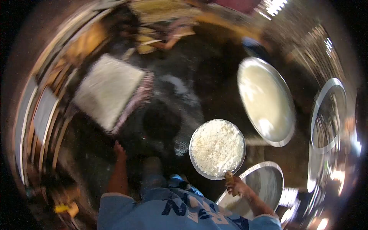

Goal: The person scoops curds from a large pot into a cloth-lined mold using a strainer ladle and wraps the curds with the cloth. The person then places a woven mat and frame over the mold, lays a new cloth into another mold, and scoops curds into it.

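My right hand [238, 187] is wrapped around the short brown handle [229, 178] of a round metal pan [190, 153]. White, crumbly, rice-like stuff [216, 147] fills the pan almost to its rim. Below that hand is a large metal basin [281, 176], partly hidden by my arm. My left hand [120, 150] hangs low on the other side with nothing in it, its fingers loosely apart. Just beyond it lies a pale square slab or cloth-covered block [109, 92], with a reddish checked cloth [140, 96] along one side. Motion smears its surface.
A wide metal basin [288, 90] of cloudy whitish liquid stands ahead on the right. Farther right is another large round metal vessel [315, 122]. Yellowish stacked material [165, 11] sits at the far side. Along the left run blurred boards [46, 103]. The dark floor [161, 119] looks wet.
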`<control>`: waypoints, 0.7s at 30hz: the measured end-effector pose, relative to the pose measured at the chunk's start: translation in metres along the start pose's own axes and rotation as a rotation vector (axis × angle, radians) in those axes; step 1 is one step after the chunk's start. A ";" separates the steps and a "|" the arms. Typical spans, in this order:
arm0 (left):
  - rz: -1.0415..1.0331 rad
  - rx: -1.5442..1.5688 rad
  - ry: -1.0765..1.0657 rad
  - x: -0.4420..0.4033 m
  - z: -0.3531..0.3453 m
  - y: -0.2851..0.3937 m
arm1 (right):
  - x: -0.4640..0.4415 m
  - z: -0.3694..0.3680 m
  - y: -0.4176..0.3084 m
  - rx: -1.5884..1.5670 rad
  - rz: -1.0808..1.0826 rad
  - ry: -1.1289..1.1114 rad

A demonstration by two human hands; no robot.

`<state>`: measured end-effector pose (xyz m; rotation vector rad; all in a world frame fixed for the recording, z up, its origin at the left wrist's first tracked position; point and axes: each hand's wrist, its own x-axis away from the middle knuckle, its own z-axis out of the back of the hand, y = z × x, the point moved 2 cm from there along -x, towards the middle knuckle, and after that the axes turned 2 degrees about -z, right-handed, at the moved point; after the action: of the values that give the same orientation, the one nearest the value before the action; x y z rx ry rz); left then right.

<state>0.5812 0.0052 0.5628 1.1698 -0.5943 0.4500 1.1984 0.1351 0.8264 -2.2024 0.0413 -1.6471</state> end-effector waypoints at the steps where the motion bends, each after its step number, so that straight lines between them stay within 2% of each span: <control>1: 0.003 0.054 0.040 -0.022 0.008 0.004 | -0.026 -0.032 -0.025 0.041 -0.008 -0.033; 3: 0.017 0.119 0.097 -0.063 0.023 0.018 | -0.070 -0.118 -0.071 0.102 0.045 -0.058; 4: 0.026 0.146 0.120 -0.081 0.027 0.026 | -0.151 -0.089 -0.056 0.408 0.249 -0.150; 6: 0.057 0.174 0.136 -0.110 0.024 0.035 | -0.172 -0.205 -0.106 0.346 0.091 -0.117; 8: 0.093 0.198 0.137 -0.131 0.018 0.039 | -0.254 -0.257 -0.111 0.393 0.164 -0.244; 11: 0.149 0.212 0.124 -0.153 0.004 0.043 | -0.283 -0.404 -0.154 0.429 0.126 -0.299; 16: 0.225 0.226 0.090 -0.183 -0.008 0.041 | -0.423 -0.510 -0.143 0.450 0.084 -0.376; 19: 0.278 0.207 0.078 -0.196 -0.012 0.040 | -0.515 -0.536 -0.126 0.596 0.237 -0.403; 20: 0.299 0.198 0.075 -0.199 -0.013 0.034 | -0.502 -0.569 -0.134 0.432 -0.009 -0.322; 21: 0.322 0.180 0.073 -0.199 -0.014 0.025 | -0.459 -0.609 -0.151 0.480 -0.042 -0.189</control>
<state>0.4166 0.0223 0.4488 1.2267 -0.6927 0.8311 0.4603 0.2150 0.5969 -1.9782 -0.4102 -1.2916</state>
